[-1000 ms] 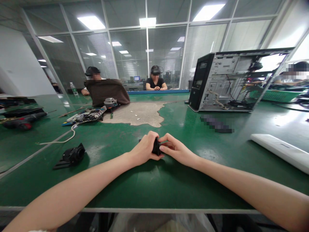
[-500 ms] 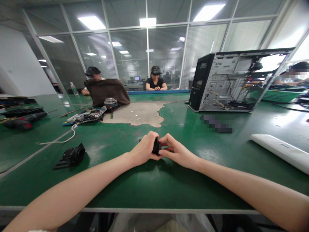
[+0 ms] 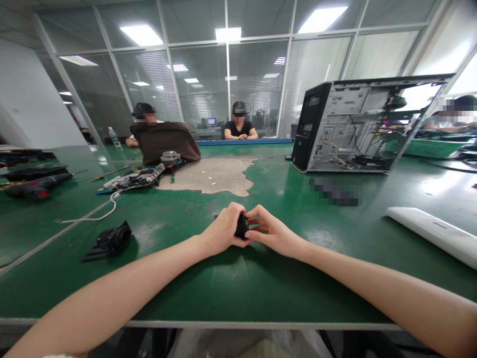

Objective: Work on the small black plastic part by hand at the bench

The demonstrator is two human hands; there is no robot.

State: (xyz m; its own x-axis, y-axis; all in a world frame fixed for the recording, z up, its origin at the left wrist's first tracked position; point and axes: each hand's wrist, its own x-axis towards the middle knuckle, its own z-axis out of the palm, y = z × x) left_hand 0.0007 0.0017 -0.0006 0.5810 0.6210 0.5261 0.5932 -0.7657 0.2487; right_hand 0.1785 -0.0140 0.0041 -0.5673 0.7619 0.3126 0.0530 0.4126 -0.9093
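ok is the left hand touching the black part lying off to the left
Apart. The head view shows green table between the left hand and that black part.

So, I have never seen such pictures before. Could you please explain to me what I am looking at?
There is no robot here. The picture comes from a camera worn on a person's head, looking forward and down, so the bare arms reach in from the bottom.

The left hand grips a small black part, and the fingers of the right hand touch its other side. What the part is, I cannot tell.

On the green table lie another black part at left, and beyond it a white cable and a circuit board. At right are an open computer case and a long white object. Further back, other people sit at work, one of them facing the camera.
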